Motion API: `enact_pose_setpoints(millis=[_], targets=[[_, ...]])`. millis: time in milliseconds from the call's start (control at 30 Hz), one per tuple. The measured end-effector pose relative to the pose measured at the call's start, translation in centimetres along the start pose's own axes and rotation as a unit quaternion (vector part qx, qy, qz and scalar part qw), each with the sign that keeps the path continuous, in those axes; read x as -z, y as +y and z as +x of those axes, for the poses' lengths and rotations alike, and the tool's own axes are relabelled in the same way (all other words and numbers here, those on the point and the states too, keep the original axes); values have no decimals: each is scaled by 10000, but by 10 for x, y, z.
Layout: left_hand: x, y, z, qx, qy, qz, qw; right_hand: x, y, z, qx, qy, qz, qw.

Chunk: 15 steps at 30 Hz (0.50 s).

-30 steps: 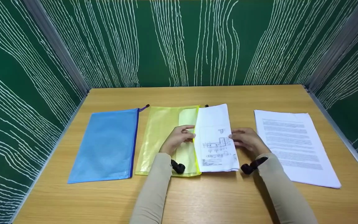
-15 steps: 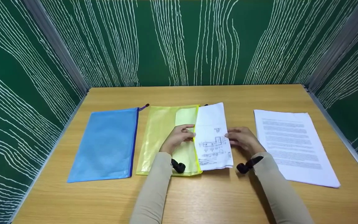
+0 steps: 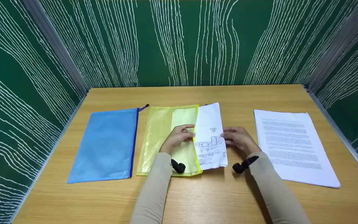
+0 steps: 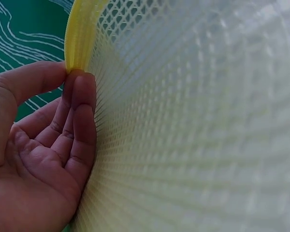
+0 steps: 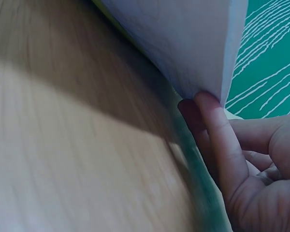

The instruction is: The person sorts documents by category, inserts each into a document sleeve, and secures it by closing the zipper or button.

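Observation:
A yellow mesh zipper pouch [image 3: 158,133] lies mid-table with its opening facing right. My left hand [image 3: 178,137] pinches the zipper edge [image 4: 79,43] of that pouch between thumb and fingers. A stack of printed paper [image 3: 209,133], showing line drawings, is partly inside the pouch; its inserted part shows pale through the mesh. My right hand [image 3: 239,137] pinches the right edge of this stack, thumb on top and fingers beneath. In the right wrist view the fingertips [image 5: 210,104] press against the sheets [image 5: 183,43], which are lifted over the wooden surface.
To the left lies a blue mesh zipper pouch [image 3: 106,146] with a purple zipper edge and pull cord. Another stack of text-printed paper [image 3: 294,146] lies at the right, beside the right forearm. Green walls [image 3: 188,43] with white wavy lines enclose the wooden table [image 3: 194,199].
My right hand has moved left, sliding the stack of paper deeper into the yellow pouch. The left hand stays at the zipper edge.

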<state>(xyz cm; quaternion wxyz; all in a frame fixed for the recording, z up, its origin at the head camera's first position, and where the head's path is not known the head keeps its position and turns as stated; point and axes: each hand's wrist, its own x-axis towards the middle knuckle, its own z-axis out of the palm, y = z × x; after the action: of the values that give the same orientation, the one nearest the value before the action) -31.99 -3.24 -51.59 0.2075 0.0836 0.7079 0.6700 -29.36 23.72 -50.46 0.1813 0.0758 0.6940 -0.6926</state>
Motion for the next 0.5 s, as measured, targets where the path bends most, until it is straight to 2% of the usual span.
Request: enact_pose_setpoints(millis=[267, 500], targets=[[0, -1, 1, -12, 16, -129, 9999, -7, 1, 3, 52, -14, 157, 9999], [-1, -1, 1, -21, 14, -137, 9999, -13, 2, 6, -15, 61, 42, 10000]])
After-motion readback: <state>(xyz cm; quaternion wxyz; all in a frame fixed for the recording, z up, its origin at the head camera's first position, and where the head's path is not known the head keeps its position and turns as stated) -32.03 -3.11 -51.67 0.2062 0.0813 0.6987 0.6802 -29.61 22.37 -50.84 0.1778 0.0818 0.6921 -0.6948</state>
